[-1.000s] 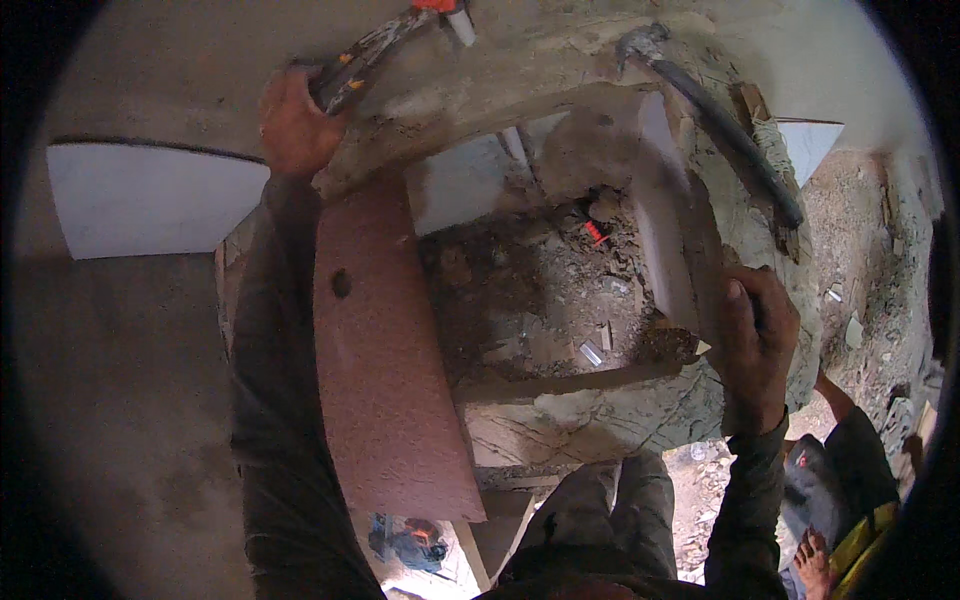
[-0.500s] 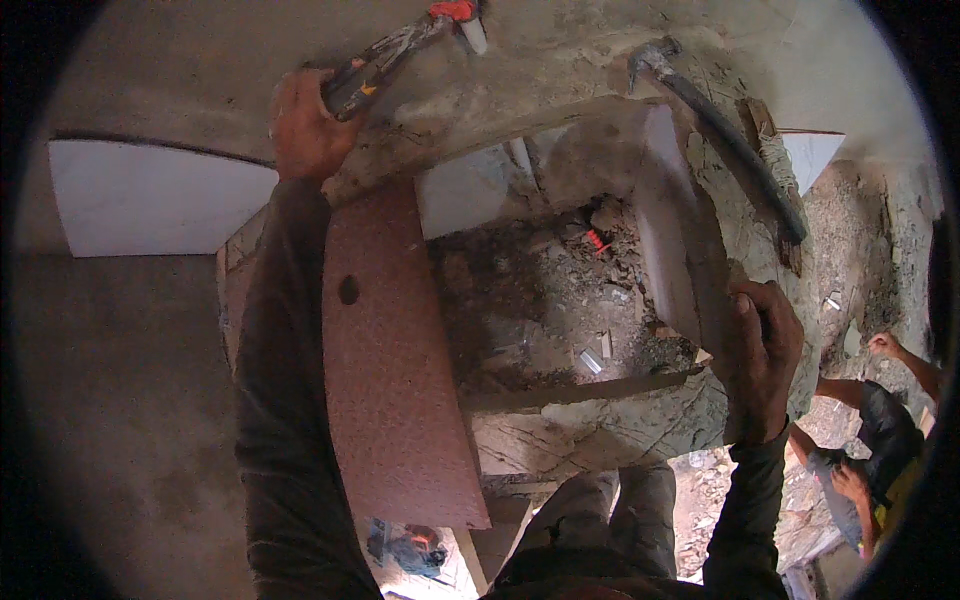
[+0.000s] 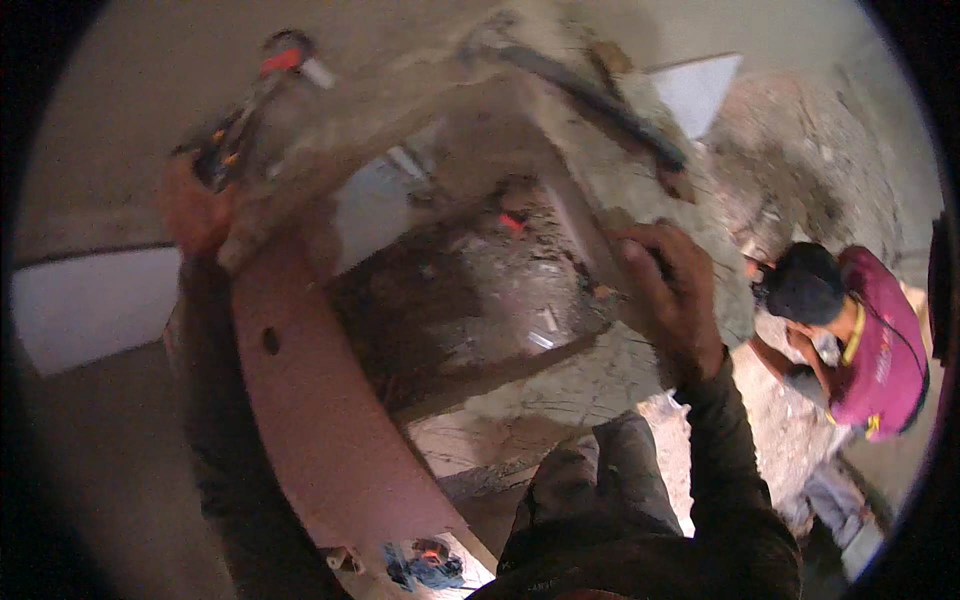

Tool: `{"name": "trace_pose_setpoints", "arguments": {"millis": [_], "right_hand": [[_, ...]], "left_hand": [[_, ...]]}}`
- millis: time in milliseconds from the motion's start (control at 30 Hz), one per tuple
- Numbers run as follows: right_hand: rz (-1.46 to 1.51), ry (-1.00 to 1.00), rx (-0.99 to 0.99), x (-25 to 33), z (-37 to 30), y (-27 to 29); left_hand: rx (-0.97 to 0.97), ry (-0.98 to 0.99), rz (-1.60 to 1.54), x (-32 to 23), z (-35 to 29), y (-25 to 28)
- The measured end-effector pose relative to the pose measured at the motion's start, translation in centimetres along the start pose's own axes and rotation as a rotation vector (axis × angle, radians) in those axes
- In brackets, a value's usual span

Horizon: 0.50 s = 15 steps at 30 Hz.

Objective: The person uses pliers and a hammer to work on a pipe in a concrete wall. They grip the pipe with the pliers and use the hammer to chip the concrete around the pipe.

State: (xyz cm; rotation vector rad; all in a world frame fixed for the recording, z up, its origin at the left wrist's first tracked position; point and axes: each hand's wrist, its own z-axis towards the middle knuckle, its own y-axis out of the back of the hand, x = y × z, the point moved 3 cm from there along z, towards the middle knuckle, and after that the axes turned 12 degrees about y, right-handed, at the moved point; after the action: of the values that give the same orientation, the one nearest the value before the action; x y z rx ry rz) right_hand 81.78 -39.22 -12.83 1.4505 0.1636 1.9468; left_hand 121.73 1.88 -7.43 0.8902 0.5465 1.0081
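Reddish slab (image 3: 320,400), centre-left, bridges the mortar rim (image 3: 565,388); the grip of the left hand (image 3: 198,212) beside the dark tool (image 3: 232,140), upper left, is too blurred for me to tell, as is that of the right hand (image 3: 680,290), curled at the rim, mid-right. A nudge from the left forearm (image 3: 225,420) could shift the slab, or a knock dislodge the hammer (image 3: 590,95), top centre. Rough mortar surrounds a rubble-strewn opening (image 3: 445,300) in a dim room, a co-worker (image 3: 882,340) crouching at right.

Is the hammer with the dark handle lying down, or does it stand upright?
Lying down: the hammer stretches lengthwise along the rough cement ledge, apart from the right hand. Its head is blurred.
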Motion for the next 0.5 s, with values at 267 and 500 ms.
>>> {"name": "trace_pose_setpoints", "arguments": {"millis": [267, 500], "right_hand": [[0.057, -0.041, 0.033, 0.3, 0.3, 0.2], [0.036, 0.143, -0.004, 0.0, 1.7, 1.9]], "left_hand": [[-0.012, -0.046, 0.092, -0.3, 1.0, 1.3], [-0.029, -0.139, 0.173, 1.3, 3.7, 0.2]]}}
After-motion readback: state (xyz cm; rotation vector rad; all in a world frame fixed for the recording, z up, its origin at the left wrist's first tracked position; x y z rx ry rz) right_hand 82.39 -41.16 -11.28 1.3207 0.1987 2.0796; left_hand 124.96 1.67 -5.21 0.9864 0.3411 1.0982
